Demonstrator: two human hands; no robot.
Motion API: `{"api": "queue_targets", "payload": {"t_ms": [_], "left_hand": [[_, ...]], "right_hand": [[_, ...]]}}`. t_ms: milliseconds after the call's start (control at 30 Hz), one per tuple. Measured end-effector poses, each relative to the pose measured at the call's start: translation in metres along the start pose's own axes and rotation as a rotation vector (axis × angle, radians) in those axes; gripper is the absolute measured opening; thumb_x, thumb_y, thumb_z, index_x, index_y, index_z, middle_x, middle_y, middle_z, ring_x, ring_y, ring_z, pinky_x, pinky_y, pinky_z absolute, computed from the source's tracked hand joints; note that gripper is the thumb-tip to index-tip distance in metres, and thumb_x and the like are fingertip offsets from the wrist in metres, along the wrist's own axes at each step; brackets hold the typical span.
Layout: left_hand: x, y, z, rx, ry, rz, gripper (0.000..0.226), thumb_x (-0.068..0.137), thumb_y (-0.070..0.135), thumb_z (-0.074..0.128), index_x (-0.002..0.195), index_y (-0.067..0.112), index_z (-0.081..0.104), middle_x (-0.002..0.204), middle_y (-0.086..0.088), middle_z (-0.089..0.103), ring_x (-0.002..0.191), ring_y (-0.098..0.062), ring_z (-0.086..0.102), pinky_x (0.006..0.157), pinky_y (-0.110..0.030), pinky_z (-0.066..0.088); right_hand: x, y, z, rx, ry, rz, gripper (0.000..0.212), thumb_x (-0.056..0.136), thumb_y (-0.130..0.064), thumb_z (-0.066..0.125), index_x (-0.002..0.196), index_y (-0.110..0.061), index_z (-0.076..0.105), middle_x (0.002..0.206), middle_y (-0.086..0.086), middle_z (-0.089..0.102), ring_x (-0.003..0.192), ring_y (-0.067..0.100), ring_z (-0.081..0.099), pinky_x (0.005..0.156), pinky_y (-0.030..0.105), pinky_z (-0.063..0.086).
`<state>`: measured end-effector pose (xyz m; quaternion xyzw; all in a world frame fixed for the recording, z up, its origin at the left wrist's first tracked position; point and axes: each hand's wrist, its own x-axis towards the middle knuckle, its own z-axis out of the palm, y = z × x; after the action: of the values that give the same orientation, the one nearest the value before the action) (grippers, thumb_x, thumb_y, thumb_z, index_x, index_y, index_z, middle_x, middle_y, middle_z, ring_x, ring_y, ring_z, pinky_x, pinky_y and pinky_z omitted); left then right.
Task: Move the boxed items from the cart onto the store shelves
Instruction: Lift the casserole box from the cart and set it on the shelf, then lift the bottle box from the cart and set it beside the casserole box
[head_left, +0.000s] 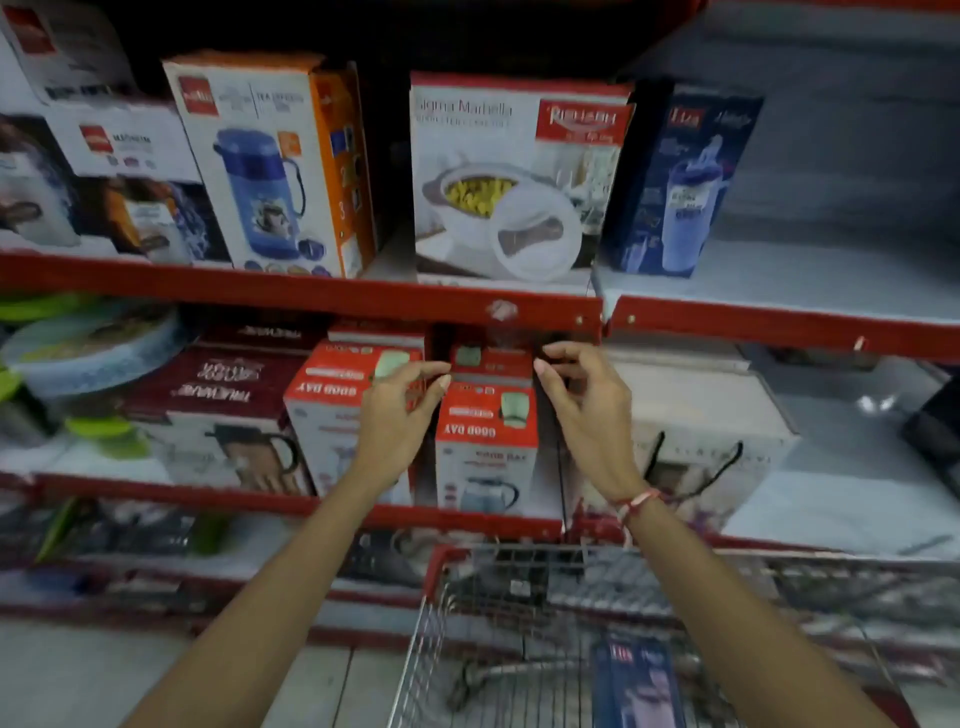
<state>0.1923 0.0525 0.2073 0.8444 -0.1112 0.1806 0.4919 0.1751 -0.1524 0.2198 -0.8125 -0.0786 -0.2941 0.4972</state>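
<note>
A red-and-white "Good Day" kettle box (485, 447) stands upright at the front of the middle shelf (467, 517). My left hand (397, 421) is at its left side and my right hand (587, 410) at its right. The fingers of both are spread and curled near the box's top corners, and no firm grip shows. A matching box (332, 410) stands just to the left, partly behind my left hand, and another (488, 358) sits behind. Below, the wire cart (431, 623) holds a blue box (636, 680).
The red rail of the upper shelf (311, 296) runs just above my hands. On that shelf stand a flask box (270, 166), a casserole box (509, 176) and a blue bottle box (680, 182). A white box with cord handles (701, 447) is right of my right hand.
</note>
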Motion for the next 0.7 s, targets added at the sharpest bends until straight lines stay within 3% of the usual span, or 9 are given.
{"api": "queue_targets", "payload": {"t_ms": [67,133,233,367,500,633,700], "left_hand": [[-0.02,-0.003,0.01,-0.012,-0.043,-0.032,0.023,0.091,0.024,0.054,0.11,0.014,0.064,0.104,0.001,0.066,0.092,-0.01,0.061,0.08,-0.004,0.045],[-0.041,-0.011,0.023,-0.01,-0.088,-0.06,0.023,0.092,0.019,0.053,0.111,0.01,0.062,0.101,-0.006,0.066,0.084,-0.009,0.061,0.073,0.001,0.043],[-0.074,-0.027,0.05,-0.057,-0.171,-0.155,0.022,0.091,0.019,0.055,0.109,0.009,0.063,0.108,-0.007,0.067,0.098,-0.016,0.062,0.083,-0.013,0.051],[-0.118,-0.052,0.096,-0.08,-0.255,-0.334,0.02,0.087,0.017,0.06,0.103,0.007,0.066,0.1,-0.006,0.07,0.09,-0.011,0.063,0.076,-0.002,0.048],[-0.164,-0.079,0.149,-0.048,-0.426,-0.548,0.019,0.086,0.015,0.062,0.102,0.007,0.066,0.099,-0.009,0.071,0.09,-0.016,0.065,0.082,-0.023,0.053],[-0.214,-0.096,0.214,-0.024,-0.601,-0.813,0.018,0.088,0.006,0.055,0.099,-0.004,0.066,0.088,-0.011,0.065,0.084,-0.022,0.059,0.064,-0.017,0.045],[-0.237,-0.104,0.244,0.013,-0.665,-0.897,0.023,0.088,0.014,0.056,0.096,-0.005,0.066,0.086,-0.011,0.067,0.079,-0.024,0.061,0.066,-0.021,0.05]], "right_hand": [[-0.021,0.009,0.001,-0.021,-0.038,0.035,0.016,0.092,-0.024,0.059,0.104,-0.013,0.062,0.107,0.003,0.062,0.084,-0.009,0.058,0.068,0.001,0.044],[-0.045,0.024,0.0,-0.04,-0.072,0.077,0.017,0.093,-0.026,0.059,0.103,-0.013,0.063,0.103,0.003,0.064,0.081,-0.007,0.059,0.068,0.003,0.045],[-0.087,0.058,-0.002,-0.048,-0.142,0.186,0.018,0.093,-0.029,0.057,0.103,-0.015,0.062,0.099,0.004,0.067,0.083,0.006,0.062,0.069,0.006,0.045],[-0.155,0.116,-0.013,-0.121,-0.3,0.417,0.017,0.092,-0.027,0.058,0.103,-0.014,0.062,0.095,0.006,0.07,0.08,0.013,0.065,0.066,0.006,0.046],[-0.218,0.177,-0.034,-0.152,-0.537,0.745,0.025,0.092,-0.02,0.058,0.114,-0.006,0.057,0.103,0.016,0.069,0.078,0.019,0.064,0.061,0.003,0.042],[-0.269,0.249,-0.069,-0.267,-0.689,1.064,0.035,0.092,-0.023,0.059,0.122,-0.005,0.056,0.106,0.018,0.066,0.071,0.018,0.06,0.064,0.029,0.045],[-0.291,0.287,-0.087,-0.316,-0.682,1.169,0.041,0.09,-0.025,0.062,0.124,-0.004,0.055,0.117,0.018,0.064,0.094,0.031,0.064,0.078,0.041,0.052]]}}
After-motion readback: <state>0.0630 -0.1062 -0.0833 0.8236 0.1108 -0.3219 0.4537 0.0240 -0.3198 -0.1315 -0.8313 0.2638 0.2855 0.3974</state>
